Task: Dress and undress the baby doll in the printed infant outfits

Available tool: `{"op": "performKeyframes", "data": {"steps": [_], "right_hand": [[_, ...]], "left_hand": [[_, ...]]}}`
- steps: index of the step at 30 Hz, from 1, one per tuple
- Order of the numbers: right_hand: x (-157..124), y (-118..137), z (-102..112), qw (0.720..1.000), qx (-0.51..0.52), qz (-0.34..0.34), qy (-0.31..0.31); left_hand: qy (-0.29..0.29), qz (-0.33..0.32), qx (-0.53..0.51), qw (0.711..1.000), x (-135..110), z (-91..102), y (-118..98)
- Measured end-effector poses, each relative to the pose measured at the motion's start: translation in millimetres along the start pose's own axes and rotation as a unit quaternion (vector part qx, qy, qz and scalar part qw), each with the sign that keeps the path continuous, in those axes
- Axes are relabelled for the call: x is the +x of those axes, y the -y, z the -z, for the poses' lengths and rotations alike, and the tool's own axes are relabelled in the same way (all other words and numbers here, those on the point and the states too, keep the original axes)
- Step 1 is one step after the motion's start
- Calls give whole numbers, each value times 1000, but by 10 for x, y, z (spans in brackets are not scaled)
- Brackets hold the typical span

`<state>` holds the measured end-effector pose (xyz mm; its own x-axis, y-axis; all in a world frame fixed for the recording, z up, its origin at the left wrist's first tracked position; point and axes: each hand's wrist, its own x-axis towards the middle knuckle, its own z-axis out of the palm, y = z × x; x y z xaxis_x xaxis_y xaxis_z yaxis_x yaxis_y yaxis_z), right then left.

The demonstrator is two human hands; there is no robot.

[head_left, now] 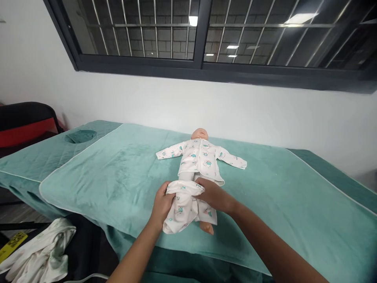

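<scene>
A baby doll (200,134) lies on its back, its head toward the wall and its arms stretched sideways. It wears a white printed long-sleeved top (198,157). Matching printed pants (182,208) cover its lower legs, and one foot (207,227) shows below the cuff on the right. My left hand (163,202) pinches the left edge of the pants' waistband. On the other side, my right hand (214,193) has its fingers at the waistband between the doll's legs; its fingertips are partly hidden by the cloth.
The doll lies on a bed with a green plush cover (118,169), which has a face hole (81,136) at the left end. Crumpled white clothing (44,251) rests on a dark seat at lower left. A red and black chair (28,122) stands beyond. Behind are a white wall and a barred window.
</scene>
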<state>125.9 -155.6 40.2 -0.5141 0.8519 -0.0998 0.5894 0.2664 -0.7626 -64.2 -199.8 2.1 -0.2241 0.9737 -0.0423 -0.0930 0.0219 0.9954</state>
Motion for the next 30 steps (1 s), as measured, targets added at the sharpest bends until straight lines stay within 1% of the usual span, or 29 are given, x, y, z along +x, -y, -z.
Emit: {"op": "performKeyframes", "data": {"steps": [3,6,7,9,12,14,16,18,19,21,23,25,27,30], "right_hand": [[42,-4,-69,998,-15,-20,-61],[82,-14,-118,993,-17,-40,-108],[96,-16,-130,991,-12,-46,-121],[123,-15,-151,988,8,-55,-142],[163,6,-188,983,22,-74,-167],[181,32,-220,979,11,-87,-185],[184,60,-250,975,-6,-95,-200],[174,81,-265,974,-13,-97,-202],[166,87,-264,975,-15,-99,-198],[153,86,-246,978,-15,-98,-186],[152,67,-214,983,-10,-78,-163],[164,35,-179,989,-4,-44,-140],[184,6,-149,992,-6,-13,-125],[211,8,-113,991,-46,-7,-127]], "left_hand": [[16,43,-63,997,-44,-15,20],[52,106,-165,979,-93,-41,38],[62,118,-195,972,-115,-51,39],[76,124,-234,961,-168,-70,35],[95,125,-251,955,-243,-96,29],[87,125,-244,958,-257,-110,31],[55,118,-225,966,-220,-119,38],[18,102,-181,978,-127,-119,48],[-2,83,-144,986,-62,-115,52],[-35,23,-54,998,95,-105,51],[-57,-36,11,998,266,-104,33],[-57,-62,25,996,419,-117,4],[-42,-63,17,997,524,-136,-17],[-16,-56,14,998,564,-147,4]]}}
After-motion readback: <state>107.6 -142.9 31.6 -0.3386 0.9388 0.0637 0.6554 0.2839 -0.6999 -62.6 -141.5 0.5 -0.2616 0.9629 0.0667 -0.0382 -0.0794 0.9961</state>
